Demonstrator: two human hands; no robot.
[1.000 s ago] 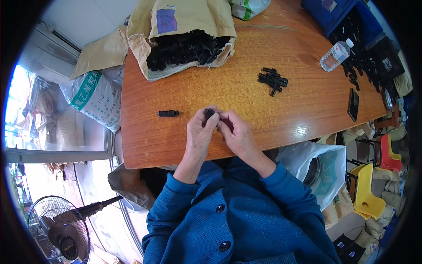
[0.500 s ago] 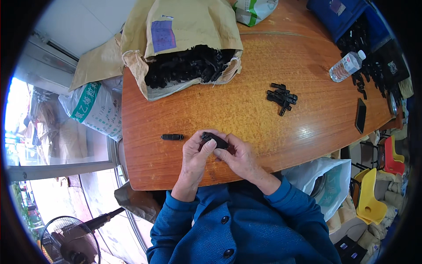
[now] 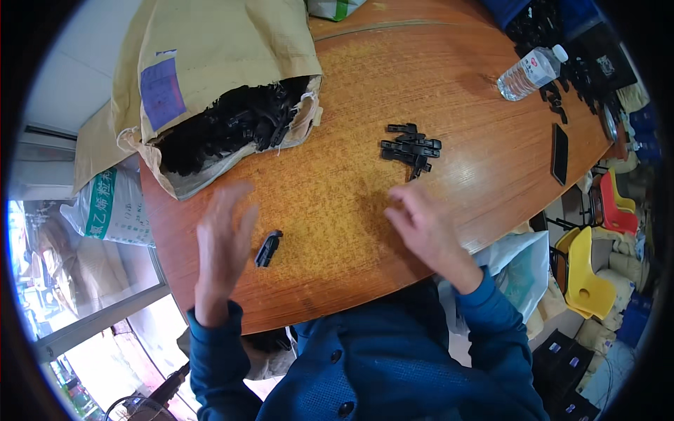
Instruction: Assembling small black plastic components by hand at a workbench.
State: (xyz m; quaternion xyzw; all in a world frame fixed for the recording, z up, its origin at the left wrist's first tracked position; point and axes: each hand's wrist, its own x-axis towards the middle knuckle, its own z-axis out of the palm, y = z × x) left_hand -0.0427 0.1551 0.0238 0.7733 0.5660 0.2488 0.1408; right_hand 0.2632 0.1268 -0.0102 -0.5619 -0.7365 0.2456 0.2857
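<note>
My left hand [image 3: 225, 242] hovers over the left part of the table, blurred by motion, its fingers spread and nothing seen in them. Just right of it lies a small black plastic part [image 3: 268, 249], tilted on the wood; whether it is one piece or two close together I cannot tell. My right hand [image 3: 423, 228] is over the table's near right side, thumb and fingers apart, holding nothing that I can see. Beyond its fingertips is a loose pile of similar black plastic parts [image 3: 411, 150].
A brown woven sack [image 3: 232, 42] lies at the far left, its mouth full of black parts [image 3: 232, 126]. On the right are a clear water bottle [image 3: 530, 74], a black phone-like slab [image 3: 559, 154] and more black parts [image 3: 583, 81]. Yellow chairs [image 3: 590, 281] stand beyond the wooden table [image 3: 337, 210].
My hands have come apart, left hand leftward and right hand rightward, and the black part they held together is let go. The whole view has turned and shifted.
</note>
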